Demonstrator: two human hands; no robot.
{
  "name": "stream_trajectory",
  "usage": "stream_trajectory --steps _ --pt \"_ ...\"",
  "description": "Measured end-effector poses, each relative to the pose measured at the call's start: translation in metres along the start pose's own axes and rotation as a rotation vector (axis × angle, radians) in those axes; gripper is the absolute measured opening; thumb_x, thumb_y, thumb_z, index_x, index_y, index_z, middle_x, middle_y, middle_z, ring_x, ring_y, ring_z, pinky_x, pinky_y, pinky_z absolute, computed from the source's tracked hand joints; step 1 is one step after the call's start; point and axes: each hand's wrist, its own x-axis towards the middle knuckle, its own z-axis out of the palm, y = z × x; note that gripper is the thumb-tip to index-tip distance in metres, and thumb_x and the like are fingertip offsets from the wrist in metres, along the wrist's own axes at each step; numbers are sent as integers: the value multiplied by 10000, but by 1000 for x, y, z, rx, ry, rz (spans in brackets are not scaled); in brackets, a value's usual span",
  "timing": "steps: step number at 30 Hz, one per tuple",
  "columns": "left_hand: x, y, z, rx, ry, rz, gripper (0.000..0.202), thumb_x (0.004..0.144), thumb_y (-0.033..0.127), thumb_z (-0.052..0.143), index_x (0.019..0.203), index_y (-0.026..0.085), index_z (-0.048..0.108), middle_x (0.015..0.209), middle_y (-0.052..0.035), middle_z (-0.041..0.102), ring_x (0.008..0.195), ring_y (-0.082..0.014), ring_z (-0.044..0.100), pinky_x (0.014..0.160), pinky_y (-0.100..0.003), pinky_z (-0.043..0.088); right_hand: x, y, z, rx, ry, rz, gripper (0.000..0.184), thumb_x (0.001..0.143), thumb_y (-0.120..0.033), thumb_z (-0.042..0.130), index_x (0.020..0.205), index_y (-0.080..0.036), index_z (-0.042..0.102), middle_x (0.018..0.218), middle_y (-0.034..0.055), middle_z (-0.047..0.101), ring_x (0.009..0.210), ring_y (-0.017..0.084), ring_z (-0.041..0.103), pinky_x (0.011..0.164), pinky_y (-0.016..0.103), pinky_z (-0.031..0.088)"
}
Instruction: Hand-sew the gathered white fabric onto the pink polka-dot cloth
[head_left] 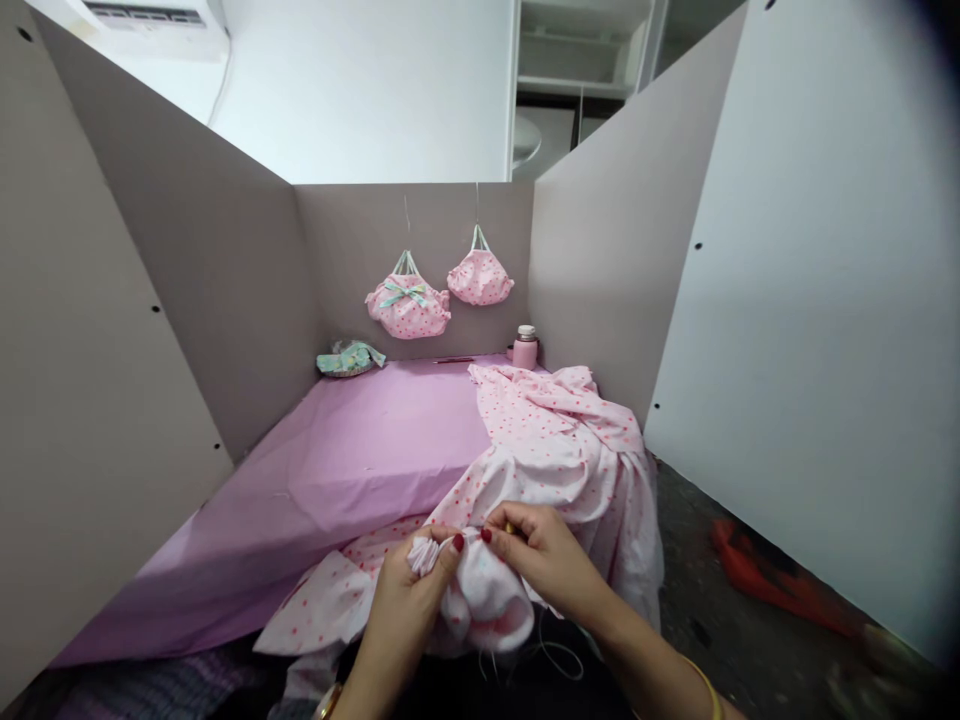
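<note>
White-and-pink fabric with red dots (559, 470) drapes from the table down to my lap. My left hand (412, 590) is closed around a bunched, pleated part of it, thumb pressed on the folds. Close beside it, my right hand (544, 560) pinches the same gathered edge between thumb and forefinger; a small gold-coloured band shows at its fingers. Whether a needle sits in that pinch is too small to tell. Below the hands, a loose white thread (562, 672) loops against dark clothing.
A purple cloth (397, 420) covers the table, with grey partitions around it. Two pink dotted fabric pieces (409, 305) with green straps hang at the back. Green patterned fabric (350, 358) lies back left; a pink bottle (525, 348) stands back right. Something red (772, 580) is on the floor.
</note>
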Motion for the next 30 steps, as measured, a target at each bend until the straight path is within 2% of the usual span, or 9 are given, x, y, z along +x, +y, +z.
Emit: stream_trajectory --steps 4,6,9,11,15,22,30 --pt "-1 1 0 16 -9 -15 188 736 323 628 727 136 638 546 15 594 492 -117 501 483 -196 403 0 3 2 -55 20 -20 194 826 -197 505 646 -133 538 551 -33 451 523 92 385 486 203 287" --pt "-1 0 -1 4 5 -18 192 733 326 631 737 134 634 569 10 607 510 -121 510 495 -199 409 -1 2 1 -79 41 -44 142 840 -191 487 719 -138 538 576 -30 465 536 100 401 501 210 301" --pt "0 -1 -1 -21 31 -24 199 719 326 647 754 130 633 611 -4 631 545 -135 534 514 -209 423 -3 -2 -3 -144 61 -134 138 877 -163 422 807 -148 539 664 -4 532 604 119 469 559 224 343" --pt "1 -1 -1 -20 27 -20 196 720 323 648 763 132 637 631 -10 639 572 -147 550 536 -218 433 -5 -5 -4 -168 26 -183 166 877 -131 413 818 -156 565 736 14 588 675 131 520 616 232 369" --pt "1 -1 -1 0 13 -16 196 732 330 637 769 138 642 621 -8 635 587 -157 561 549 -227 441 -9 -7 -3 -221 -43 -165 187 867 -128 437 821 -173 613 744 13 635 685 137 561 632 239 386" --pt "2 -2 -2 23 12 9 209 730 338 636 774 133 642 605 -1 628 573 -155 558 540 -223 438 -10 -11 -1 -238 -55 -198 210 848 -108 439 954 -167 611 832 39 655 759 159 591 676 257 408" --pt "2 -1 -2 35 6 28 208 730 339 635 753 133 642 594 1 626 555 -147 545 528 -216 431 -10 -9 -1 -217 -37 -213 225 841 -108 463 947 -186 646 843 34 669 792 165 605 707 265 426"
